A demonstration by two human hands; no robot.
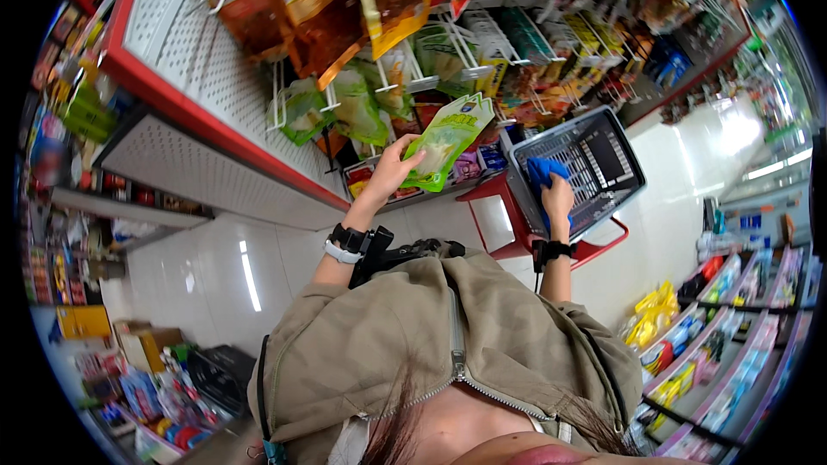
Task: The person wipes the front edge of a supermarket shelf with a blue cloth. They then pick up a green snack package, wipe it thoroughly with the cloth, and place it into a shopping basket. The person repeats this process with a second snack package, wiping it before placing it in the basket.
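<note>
My left hand (395, 171) grips several green snack packets (446, 145), fanned at their top edges, in front of the hooks of the display rack. My right hand (557, 197) is closed around a bunched blue cloth (541, 171). It is over the near left side of a grey plastic shopping basket (591, 171), whose slotted floor shows. Similar green packets (358, 106) hang from the hooks just beyond my left hand. Larger orange-brown food pouches (323, 10) hang above them.
A white perforated shelf panel with a red edge (213, 132) stands at left. Beside the basket are a red stand (517, 210) and a red bar handle (607, 248). Stocked shelves (717, 355) line the lower right; cardboard boxes (148, 342) sit at lower left on the tiled floor (213, 271).
</note>
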